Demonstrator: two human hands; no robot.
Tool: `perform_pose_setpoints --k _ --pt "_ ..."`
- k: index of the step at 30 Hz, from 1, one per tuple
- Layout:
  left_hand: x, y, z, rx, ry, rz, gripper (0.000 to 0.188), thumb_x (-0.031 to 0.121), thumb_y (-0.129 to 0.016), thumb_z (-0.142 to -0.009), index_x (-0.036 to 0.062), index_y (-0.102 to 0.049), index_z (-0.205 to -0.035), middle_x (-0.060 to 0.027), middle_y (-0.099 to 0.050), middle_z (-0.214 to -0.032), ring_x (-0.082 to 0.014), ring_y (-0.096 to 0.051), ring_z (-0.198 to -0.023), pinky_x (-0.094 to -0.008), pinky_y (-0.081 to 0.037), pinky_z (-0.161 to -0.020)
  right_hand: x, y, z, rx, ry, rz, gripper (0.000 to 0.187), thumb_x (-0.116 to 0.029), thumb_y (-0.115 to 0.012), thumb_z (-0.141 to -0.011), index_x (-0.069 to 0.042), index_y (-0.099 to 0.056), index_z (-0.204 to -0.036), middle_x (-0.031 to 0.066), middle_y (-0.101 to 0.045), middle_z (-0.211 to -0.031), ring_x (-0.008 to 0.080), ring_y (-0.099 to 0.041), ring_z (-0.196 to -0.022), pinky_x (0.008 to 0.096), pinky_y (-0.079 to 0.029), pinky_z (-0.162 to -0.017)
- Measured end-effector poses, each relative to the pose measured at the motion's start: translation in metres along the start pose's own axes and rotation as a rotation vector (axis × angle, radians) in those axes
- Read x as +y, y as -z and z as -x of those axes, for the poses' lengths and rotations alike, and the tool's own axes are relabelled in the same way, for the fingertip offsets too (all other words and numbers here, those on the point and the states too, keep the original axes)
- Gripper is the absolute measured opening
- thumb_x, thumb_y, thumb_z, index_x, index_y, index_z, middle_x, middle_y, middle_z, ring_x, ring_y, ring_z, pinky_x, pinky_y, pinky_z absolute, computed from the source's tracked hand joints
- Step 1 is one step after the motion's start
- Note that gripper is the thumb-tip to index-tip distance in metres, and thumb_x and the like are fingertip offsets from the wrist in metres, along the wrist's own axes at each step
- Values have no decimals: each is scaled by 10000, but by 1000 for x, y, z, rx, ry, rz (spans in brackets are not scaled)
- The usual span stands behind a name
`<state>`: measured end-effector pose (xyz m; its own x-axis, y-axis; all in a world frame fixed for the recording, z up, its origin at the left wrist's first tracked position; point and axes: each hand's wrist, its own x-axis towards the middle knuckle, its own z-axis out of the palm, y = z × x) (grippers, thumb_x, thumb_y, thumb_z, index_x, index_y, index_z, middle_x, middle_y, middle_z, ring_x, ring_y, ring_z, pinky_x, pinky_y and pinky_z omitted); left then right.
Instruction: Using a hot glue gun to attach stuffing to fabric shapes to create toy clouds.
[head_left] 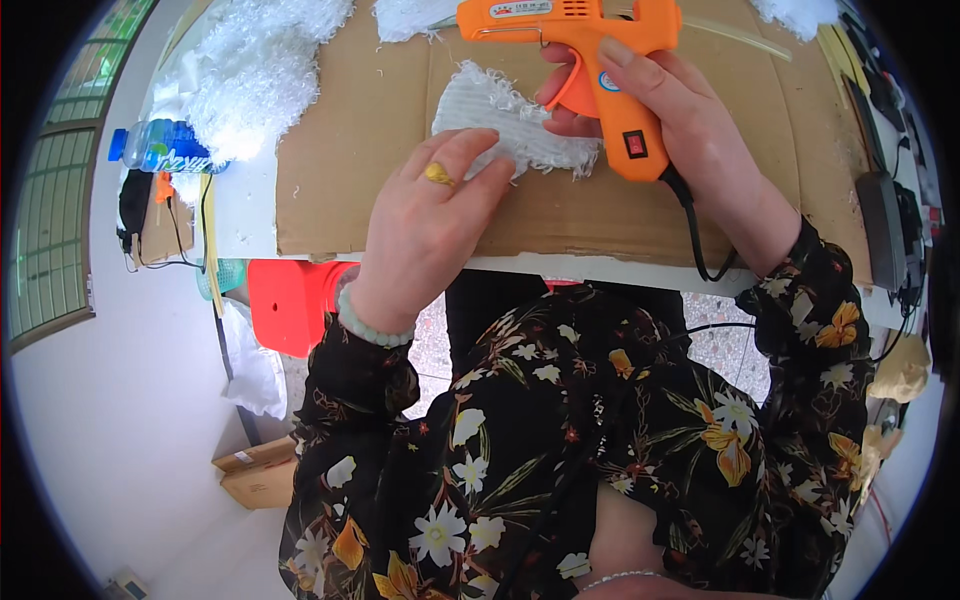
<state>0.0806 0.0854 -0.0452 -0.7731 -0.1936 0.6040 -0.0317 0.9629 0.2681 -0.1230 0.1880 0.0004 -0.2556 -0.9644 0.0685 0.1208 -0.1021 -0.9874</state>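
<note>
My right hand (690, 115) is wrapped round the handle of an orange hot glue gun (625, 110), fingers at its trigger. Its nozzle points left, and a clear glue stick (735, 42) runs out behind it. Below the nozzle lies a ribbed white fabric piece (515, 120) with frayed, fringed edges. My left hand (425, 210), with a yellow ring and a pale bead bracelet, holds that piece at its near left side. Its thumb and forefinger are bent, tips a little apart on the fabric; the other fingers are mostly hidden.
Brown cardboard (330, 190) covers the worktop. A heap of white fringe (265, 70) lies at the far left beside a blue-capped bottle (170, 147). The gun's black cord (690, 225) loops over the near edge. Below left stands a red stool (290, 305); dark equipment (880, 225) sits right.
</note>
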Motion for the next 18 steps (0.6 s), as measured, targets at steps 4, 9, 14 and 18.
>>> perform_pose_setpoints --k 4,9,14,18 --pt "1 0 -5 -27 -46 -19 209 -14 -663 -719 20 -613 -920 -124 -605 -1021 -294 -626 -879 -357 -521 -701 3 5 0 -77 -40 27 441 -295 -424 -998 30 -464 -1293 136 -571 -1211 215 -607 -1025 394 -535 -881" --pt "-6 -11 -21 65 76 141 139 -9 -640 -744 29 -601 -872 -85 -624 -968 -286 -621 -806 -355 -508 -668 7 24 -1 -50 -27 71 453 -314 -409 -1000 30 -476 -1286 136 -571 -1206 210 -605 -1026 391 -545 -852" --pt "-10 -19 -23 87 179 173 89 -2 -638 -773 30 -587 -838 -80 -639 -969 -280 -607 -732 -349 -497 -623 -8 16 6 11 -4 5 464 -351 -444 -990 -15 -444 -1309 140 -604 -1114 219 -628 -945 347 -542 -812" --pt "-15 -17 -26 66 250 192 70 3 -635 -788 30 -593 -837 -80 -647 -964 -268 -611 -711 -342 -496 -614 -12 10 11 -16 -34 0 449 -379 -512 -967 -5 -545 -1213 70 -626 -1052 141 -627 -891 285 -537 -750"
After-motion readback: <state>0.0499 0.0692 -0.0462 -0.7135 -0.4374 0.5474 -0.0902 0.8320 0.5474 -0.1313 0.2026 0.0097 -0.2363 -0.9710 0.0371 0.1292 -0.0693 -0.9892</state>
